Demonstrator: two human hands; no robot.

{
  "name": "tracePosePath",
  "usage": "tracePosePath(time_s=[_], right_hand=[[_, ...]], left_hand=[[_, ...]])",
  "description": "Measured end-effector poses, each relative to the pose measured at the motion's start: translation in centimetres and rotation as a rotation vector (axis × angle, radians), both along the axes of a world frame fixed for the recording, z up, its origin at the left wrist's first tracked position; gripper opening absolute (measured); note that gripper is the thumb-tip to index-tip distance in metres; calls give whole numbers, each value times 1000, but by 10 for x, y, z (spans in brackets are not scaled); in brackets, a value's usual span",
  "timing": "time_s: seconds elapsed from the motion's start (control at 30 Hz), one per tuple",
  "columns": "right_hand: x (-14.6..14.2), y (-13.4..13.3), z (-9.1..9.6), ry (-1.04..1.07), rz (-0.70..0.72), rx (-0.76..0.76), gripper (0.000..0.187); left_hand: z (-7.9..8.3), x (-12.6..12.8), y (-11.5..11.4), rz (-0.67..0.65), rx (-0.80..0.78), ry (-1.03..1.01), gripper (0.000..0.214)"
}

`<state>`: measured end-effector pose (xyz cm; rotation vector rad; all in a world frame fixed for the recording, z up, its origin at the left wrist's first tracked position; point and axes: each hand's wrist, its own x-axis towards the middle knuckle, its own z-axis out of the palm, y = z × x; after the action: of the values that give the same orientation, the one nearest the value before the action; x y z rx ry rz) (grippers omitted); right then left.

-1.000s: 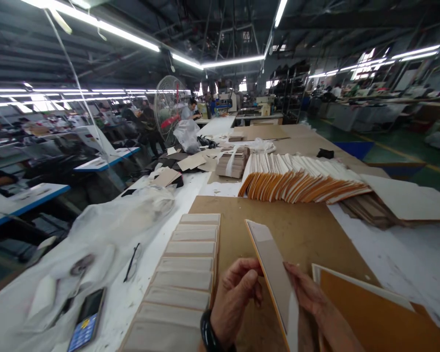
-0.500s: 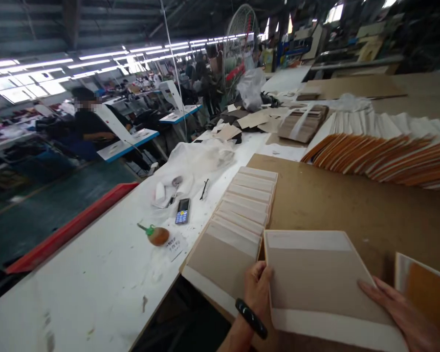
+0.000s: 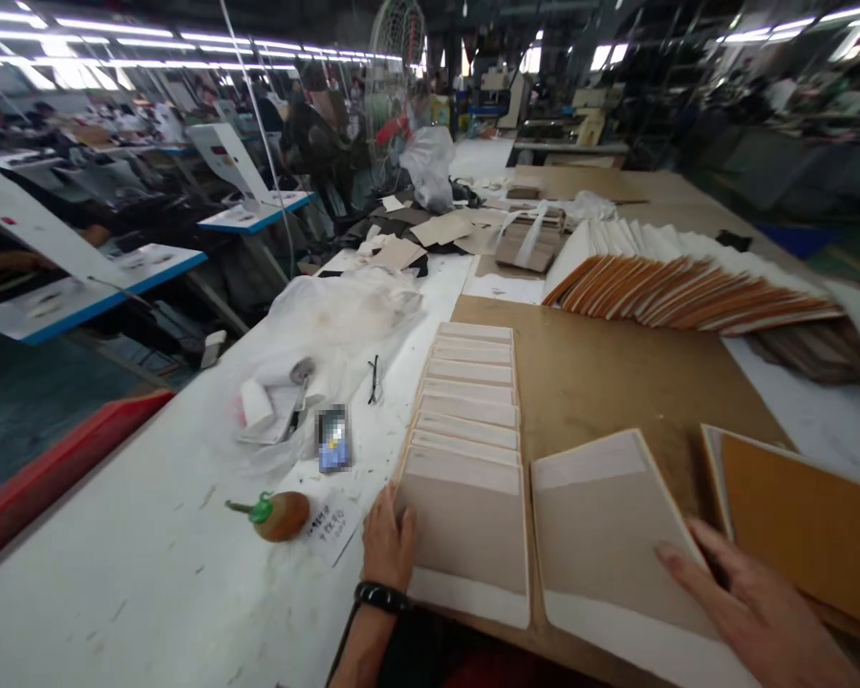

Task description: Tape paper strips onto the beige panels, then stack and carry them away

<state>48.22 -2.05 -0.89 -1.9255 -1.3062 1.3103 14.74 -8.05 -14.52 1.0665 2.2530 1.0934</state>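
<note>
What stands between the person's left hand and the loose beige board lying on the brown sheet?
The nearest board of the overlapping row does: the left hand rests at that board's left edge, and the loose board lies just beyond its right edge. Nothing else visible lies between them.

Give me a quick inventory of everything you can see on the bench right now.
panel row: one overlapped row, beige and white, on board
single panel: one, beige and white, right of row
orange panel: one, orange, far right
fanned stack: one, white with orange edges, beyond row
brown board: one, brown, on bench
white bench: one, white, under everything
mobile phone: one, blurred, left of row
glasses: one pair, black, above phone
plastic sheet: one, translucent, left of board
round container: one, brown, green cap, near edge
wristband: one, black, left wrist
left hand: touching row's nearest panel
right hand: at single panel's edge
</note>
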Motion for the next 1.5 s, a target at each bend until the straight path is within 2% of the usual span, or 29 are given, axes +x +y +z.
tracePosePath(time_s=[0.1,0.2,0.27,0.33,0.4,0.47,0.53,0.6,0.77,1.0,1.2,1.27,1.43,1.5], right_hand=[[-58,-19,13,-15,163,39,49],[-99,-24,5,185,256,52,63],[-107,-18,-17,181,254,104,62],[-100,-7,-50,0,183,156,60],[-87,3,-86,-137,148,110,61],[-77,8,-118,-175,141,57,55],[-76,8,-138,-145,149,26,46],[-83,5,-146,-95,164,18,39],[-101,1,-148,-37,181,48,27],[-101,-1,-147,-34,176,96,20],[-102,-4,-127,-78,154,163,19],[-108,-6,-116,36,77,162,20],[-129,-10,-94,743,-112,-59,29],[-132,-11,-88,892,-140,-73,33]], left_hand=[[-3,-11,-1,-48,-31,-14,45],[-3,-21,-2,-73,-47,-66,47],[-1,-28,-3,-93,-45,-114,45],[1,-36,-4,-112,-36,-150,42],[4,-41,-3,-126,-29,-170,40],[5,-44,-2,-141,-37,-181,42],[4,-45,1,-152,-58,-188,44],[5,-46,5,-149,-87,-185,46],[10,-46,17,-148,-153,-171,51],[9,-35,24,-174,-156,-98,49],[9,-23,22,-162,-138,-44,51],[10,-22,22,-142,-133,-67,52],[17,-25,23,-82,-118,-190,52],[28,-24,21,-73,-98,-236,55]])
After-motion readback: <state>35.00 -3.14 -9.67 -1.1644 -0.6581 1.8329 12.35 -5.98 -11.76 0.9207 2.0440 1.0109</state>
